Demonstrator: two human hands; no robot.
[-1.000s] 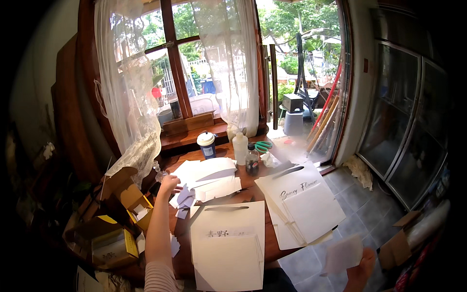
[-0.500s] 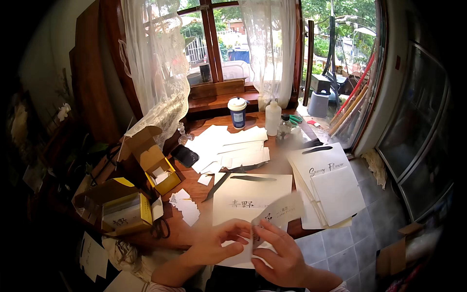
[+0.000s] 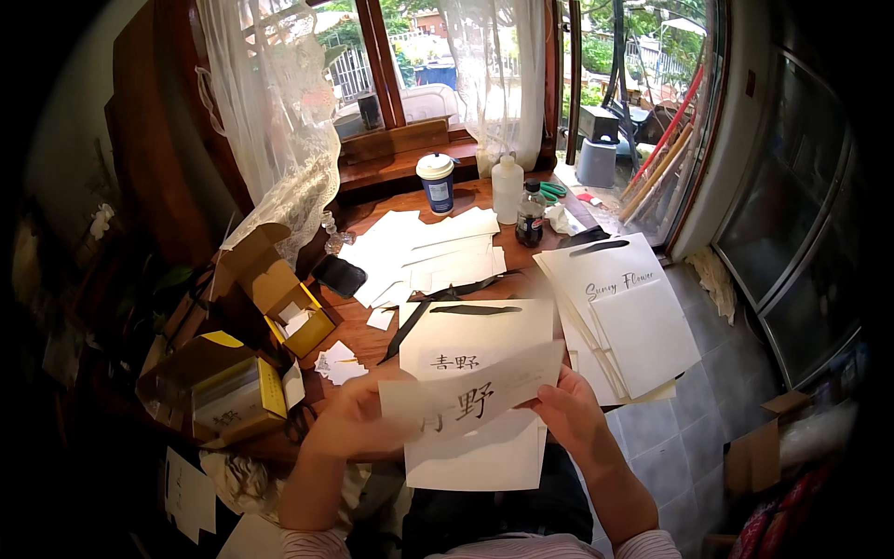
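Note:
A pale, thin paper strip [image 3: 517,396] with large dark brush-style lettering stretches open between my hands, slightly blurred. My left hand [image 3: 358,415] is at its left end, its fingers partly behind the paper and smeared by motion. Thumb and fingers of my right hand [image 3: 570,410] pinch the right end. Beneath the strip lies a white paper bag [image 3: 475,466] with a black ribbon handle and similar lettering, flat near the table's front edge and reaching over my lap.
More white paper bags [image 3: 643,340] are stacked at the right table edge. Behind lie spread white papers [image 3: 419,252], a phone [image 3: 339,277], a cup [image 3: 436,186], a white bottle [image 3: 507,191] and a dark drink bottle [image 3: 531,219]. Left are yellow-brown boxes [image 3: 279,289] and small cards [image 3: 341,363].
The folded strip has been opened out flat between my hands, which have moved apart. The view has shifted, so the whole table appears higher and more of my lap shows.

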